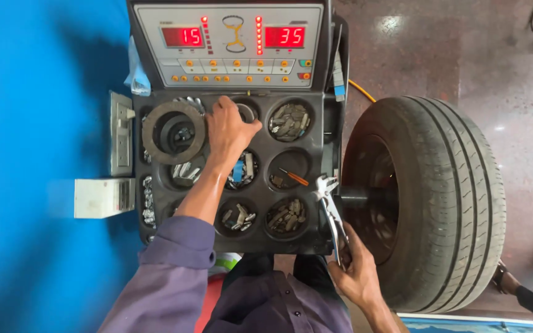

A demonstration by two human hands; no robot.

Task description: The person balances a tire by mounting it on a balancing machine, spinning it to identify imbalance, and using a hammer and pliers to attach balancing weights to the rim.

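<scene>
L hand (229, 129) reaches into a top-middle cup of the black tray (322, 154), fingers curled; whether it's got a grip on anything, can't tell. R hand (356, 274) w/ closed grip round the weight pliers (331, 213), jaws up, just beside the tyre (439, 197). Tray cups hold grey wheel weights (288, 120).

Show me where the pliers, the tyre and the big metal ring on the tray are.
pliers (330, 203), head view, on the shiny jaw end.
tyre (451, 191), head view, on the tread.
metal ring (155, 120), head view, on its flat upper left face.
</scene>
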